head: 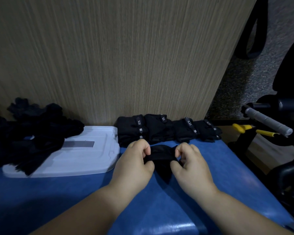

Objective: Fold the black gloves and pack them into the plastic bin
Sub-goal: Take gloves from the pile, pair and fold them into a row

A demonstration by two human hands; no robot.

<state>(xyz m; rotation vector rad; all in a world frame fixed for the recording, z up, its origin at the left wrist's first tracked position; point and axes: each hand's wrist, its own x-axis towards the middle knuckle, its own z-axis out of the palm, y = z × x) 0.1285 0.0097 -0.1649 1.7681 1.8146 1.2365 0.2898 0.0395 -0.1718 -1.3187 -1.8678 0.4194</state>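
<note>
My left hand point(134, 160) and right hand point(188, 161) both pinch one black glove point(161, 156) stretched between them, fingers curled on its edge, low over the blue tabletop point(58, 192). A row of folded gloves point(159, 128) sits just beyond my hands. The unfolded pile point(32, 126) lies partly on a white lid point(85, 158), left of my left hand.
</note>
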